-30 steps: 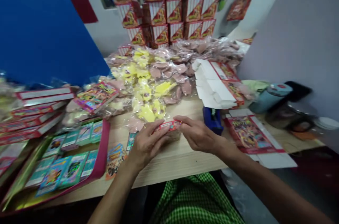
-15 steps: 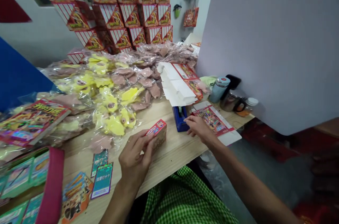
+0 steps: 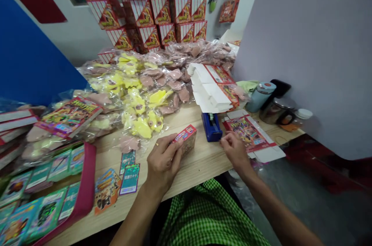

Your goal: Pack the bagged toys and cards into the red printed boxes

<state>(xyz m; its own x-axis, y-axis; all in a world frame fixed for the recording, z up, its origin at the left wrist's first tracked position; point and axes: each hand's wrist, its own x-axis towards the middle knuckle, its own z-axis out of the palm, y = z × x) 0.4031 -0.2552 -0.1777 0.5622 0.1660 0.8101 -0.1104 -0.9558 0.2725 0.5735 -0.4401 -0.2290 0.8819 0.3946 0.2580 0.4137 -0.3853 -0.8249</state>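
Note:
My left hand (image 3: 162, 162) grips a small red card box (image 3: 189, 140) that stands on the wooden table, fingers over its top and near side. To the right of the box is a blue tape dispenser (image 3: 212, 129). My right hand (image 3: 235, 149) is just beside the dispenser's near right corner, with thumb and fingers drawn together in a pinch. Whatever is between those fingertips, if anything, is too small to see. A flattened printed box (image 3: 248, 131) lies behind my right hand. Behind the dispenser rests a stack of unfolded white and red cartons (image 3: 209, 89).
Bagged yellow and pink pieces (image 3: 139, 102) heap across the back, below stacked red boxes (image 3: 162, 9). On the left are a pink-rimmed tray (image 3: 88, 176) of cards, loose cards (image 3: 129, 178) and a printed box (image 3: 72, 116). A blue bottle (image 3: 260, 97) and steel mug (image 3: 277, 110) stand right.
The view has swung left, so everything sits further right. My right hand has come down off the dispenser's front edge, its fingers drawn closer together. My left hand still grips the box.

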